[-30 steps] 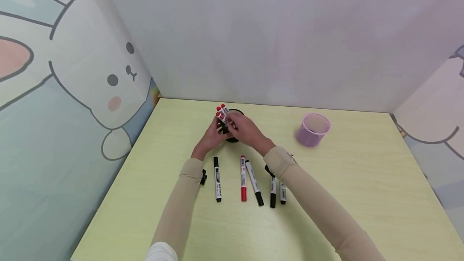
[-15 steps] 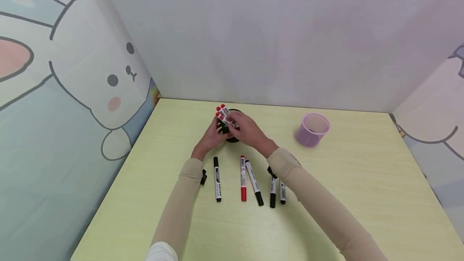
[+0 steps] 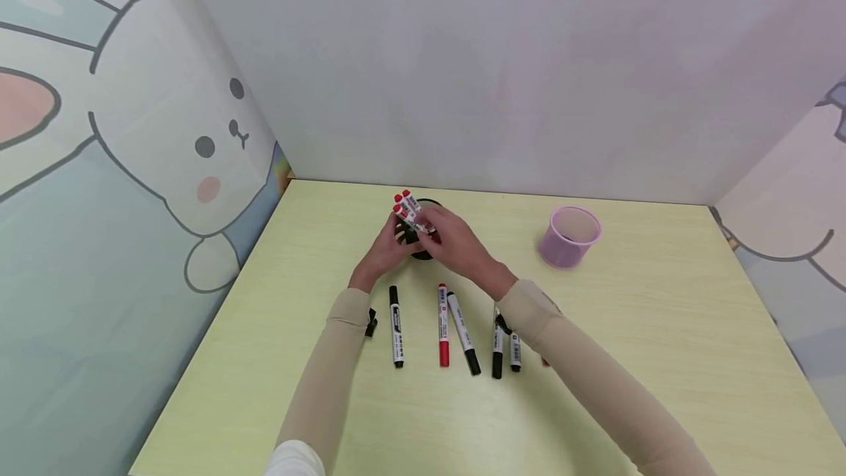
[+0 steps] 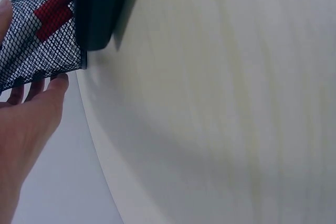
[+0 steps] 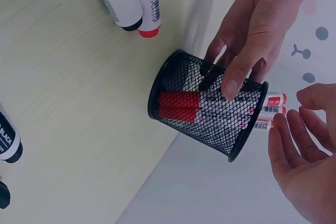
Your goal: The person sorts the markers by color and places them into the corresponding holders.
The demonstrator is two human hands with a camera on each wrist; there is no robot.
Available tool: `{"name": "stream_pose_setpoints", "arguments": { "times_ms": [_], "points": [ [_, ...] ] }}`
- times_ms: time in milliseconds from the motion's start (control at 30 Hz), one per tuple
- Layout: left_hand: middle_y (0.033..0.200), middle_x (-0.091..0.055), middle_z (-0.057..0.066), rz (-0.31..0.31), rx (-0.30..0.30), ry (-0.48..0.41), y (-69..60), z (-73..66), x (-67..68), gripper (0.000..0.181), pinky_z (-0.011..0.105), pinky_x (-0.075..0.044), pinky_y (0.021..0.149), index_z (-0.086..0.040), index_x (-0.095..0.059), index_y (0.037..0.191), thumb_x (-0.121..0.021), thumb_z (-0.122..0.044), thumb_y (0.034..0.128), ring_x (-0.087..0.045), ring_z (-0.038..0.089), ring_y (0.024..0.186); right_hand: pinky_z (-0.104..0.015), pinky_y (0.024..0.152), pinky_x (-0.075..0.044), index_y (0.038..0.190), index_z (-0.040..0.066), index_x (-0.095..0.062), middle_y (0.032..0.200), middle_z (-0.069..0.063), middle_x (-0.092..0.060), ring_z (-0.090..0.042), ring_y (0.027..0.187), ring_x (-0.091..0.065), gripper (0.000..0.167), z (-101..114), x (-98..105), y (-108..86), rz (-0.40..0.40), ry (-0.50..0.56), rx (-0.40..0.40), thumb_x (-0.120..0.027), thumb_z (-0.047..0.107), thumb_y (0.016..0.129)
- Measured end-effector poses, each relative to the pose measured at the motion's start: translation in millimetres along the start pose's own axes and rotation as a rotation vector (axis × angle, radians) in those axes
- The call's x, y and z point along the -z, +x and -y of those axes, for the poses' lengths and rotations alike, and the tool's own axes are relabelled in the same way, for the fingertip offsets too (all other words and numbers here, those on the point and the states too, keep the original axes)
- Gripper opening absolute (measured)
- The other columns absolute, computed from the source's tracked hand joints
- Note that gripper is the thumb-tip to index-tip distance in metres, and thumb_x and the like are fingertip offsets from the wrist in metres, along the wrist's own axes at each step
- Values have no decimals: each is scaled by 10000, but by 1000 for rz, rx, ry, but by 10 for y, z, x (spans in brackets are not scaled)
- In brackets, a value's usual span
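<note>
A black wire-mesh pen cup (image 5: 212,136) stands near the back of the table. My left hand (image 3: 386,252) grips it, with the thumb on the near side and fingers behind. Inside are several white markers (image 5: 274,110) with red ends, their tops poking past the rim and red caps showing through the mesh. Over the mouth hovers my right hand (image 3: 457,244), fingers loosely bent beside the marker tops and apart from them. The left wrist view shows the cup (image 4: 58,59) with the left fingers (image 4: 59,83) against it.
Several markers lie in front of the cup: a black one (image 3: 396,327), a red one (image 3: 443,325), another black one (image 3: 464,333) and more near my right sleeve (image 3: 562,340). A pink-purple cup (image 3: 570,238) stands at the right. A pale wall rises behind the table (image 3: 661,358).
My right hand has shifted slightly right, away from the marker tops, and its forearm has swung right. The left hand and the mesh cup have stayed put.
</note>
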State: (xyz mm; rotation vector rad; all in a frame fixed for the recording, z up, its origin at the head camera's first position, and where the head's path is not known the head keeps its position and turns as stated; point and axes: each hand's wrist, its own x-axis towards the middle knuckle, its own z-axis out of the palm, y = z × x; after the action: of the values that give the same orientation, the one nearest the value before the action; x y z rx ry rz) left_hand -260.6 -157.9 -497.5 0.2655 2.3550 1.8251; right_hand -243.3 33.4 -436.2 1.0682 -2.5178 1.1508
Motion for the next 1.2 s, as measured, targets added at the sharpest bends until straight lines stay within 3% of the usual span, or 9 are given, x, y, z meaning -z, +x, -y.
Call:
{"name": "stream_pose_setpoints", "arguments": {
  "times_ms": [267, 467, 700, 967, 1200],
  "points": [
    [1579, -353, 172, 1, 5, -15, 2, 16, 1, 833, 422, -316, 1213, -126, -207, 1608, -732, -86, 963, -324, 315, 1480, -318, 738, -551, 1172, -4, -649, 1101, -137, -645, -185, 863, -599, 210, 88, 42, -141, -5, -30, -11, -689, 33, 970],
    [1567, -356, 152, -1, 5, -25, -5, 19, -4, 848, 431, -325, 1206, -132, -226, 1592, -772, -146, 942, -329, 295, 1475, -379, 780, -555, 1141, 6, -652, 1052, -148, -649, -283, 897, -649, 184, 138, 51, -279, -24, -12, -9, -698, 25, 963],
    [1597, -333, 107, -12, 29, -3, -10, 34, 2, 875, 428, -335, 1202, -155, -253, 1574, -813, -276, 913, -291, 292, 1514, -473, 844, -583, 1197, -33, -639, 1133, -194, -655, -345, 983, -672, 255, 210, 72, -453, 4, 20, -106, -703, 29, 958],
    [1604, -335, 101, -24, 37, -9, -6, 42, 1, 903, 430, -321, 1209, -171, -245, 1588, -825, -270, 902, -281, 300, 1519, -369, 810, -589, 1218, 33, -631, 1126, -127, -663, -240, 948, -670, 284, 307, 47, -623, 35, -37, -193, -729, 73, 954],
    [1607, -339, 84, -30, 44, -25, 6, 61, 4, 925, 426, -331, 1203, -194, -254, 1587, -845, -287, 881, -293, 292, 1515, -339, 770, -589, 1213, 30, -626, 1089, -141, -672, -209, 897, -665, 292, 365, -16, -761, 70, -21, -293, -738, 75, 947]
  ]
}}
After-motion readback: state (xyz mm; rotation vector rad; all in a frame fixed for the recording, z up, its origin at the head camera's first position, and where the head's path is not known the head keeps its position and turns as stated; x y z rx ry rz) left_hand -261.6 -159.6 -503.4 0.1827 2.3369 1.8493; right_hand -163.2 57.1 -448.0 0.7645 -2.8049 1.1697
